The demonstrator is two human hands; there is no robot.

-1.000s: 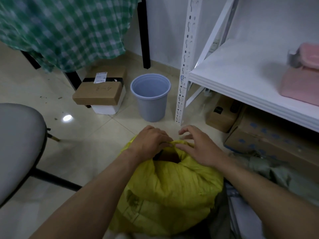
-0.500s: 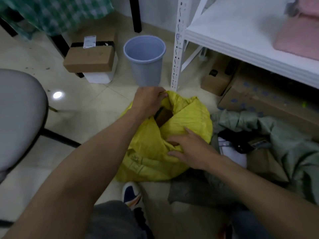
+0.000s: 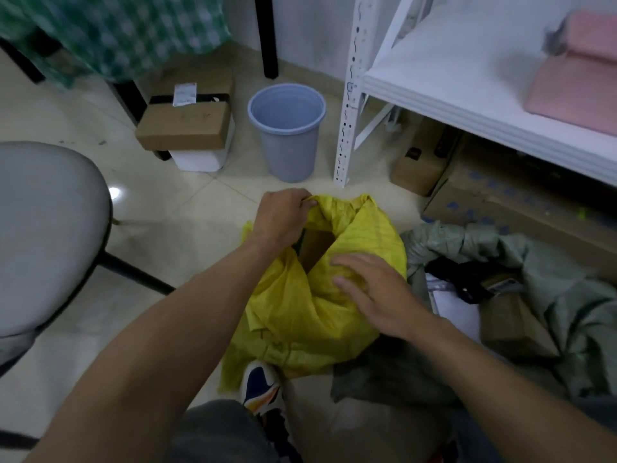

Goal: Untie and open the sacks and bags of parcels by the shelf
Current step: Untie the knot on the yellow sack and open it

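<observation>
A yellow woven sack (image 3: 300, 312) stands on the floor in front of me, its mouth parted so a brown cardboard parcel (image 3: 315, 250) shows inside. My left hand (image 3: 280, 220) grips the far left rim of the sack's mouth with curled fingers. My right hand (image 3: 370, 290) lies flat on the near right side of the sack, fingers spread and straight. To the right, a grey-green sack (image 3: 534, 279) lies open on the floor with dark and brown parcels (image 3: 507, 324) showing in it.
A white metal shelf (image 3: 467, 91) stands at the right with cardboard boxes (image 3: 500, 202) beneath it. A blue-grey bin (image 3: 287, 132) and stacked boxes (image 3: 187, 125) sit beyond the sack. A grey chair seat (image 3: 46, 228) is at the left. My shoe (image 3: 260, 385) is beside the sack's base.
My left hand has kept its grip on the rim while my right hand came off the mouth and settled flat on the sack's side. The view dipped, then lifted a little.
</observation>
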